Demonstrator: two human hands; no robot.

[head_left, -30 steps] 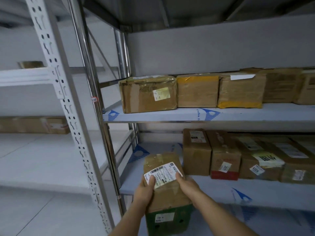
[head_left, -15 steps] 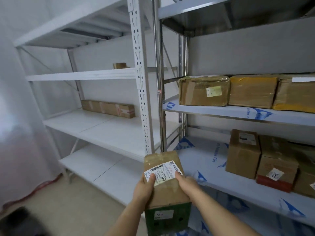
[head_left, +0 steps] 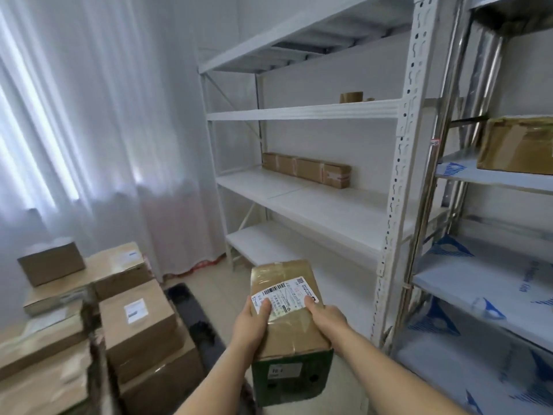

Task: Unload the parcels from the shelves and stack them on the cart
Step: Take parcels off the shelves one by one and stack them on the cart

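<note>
Brown cardboard under glossy tape makes up the parcel point(head_left: 288, 307) at the middle of the head view, carried clear of every shelf, with a green printed panel on its near end and a white shipping label on its top. The left hand point(head_left: 253, 322) grips its left edge, thumb laid over the label's corner, and the right hand point(head_left: 327, 320) grips the right edge, thumb on the label's other corner. Each grip is closed on the parcel, one hand per side, which probably keeps the long box level and the label readable as it travels. The parcel sits between the two hands and runs well past them away from the person, so the far end overhangs unsupported. Left of the parcel and lower stands a pile of stacked boxes point(head_left: 137, 319), likely on the cart, though the cart itself is hidden under them. Right of the parcel rise the white shelves point(head_left: 302, 110), holding one long flat carton point(head_left: 306, 169). Further right, a steel rack point(head_left: 478, 280) carries another taped box point(head_left: 516, 143) at the frame's edge.
</note>
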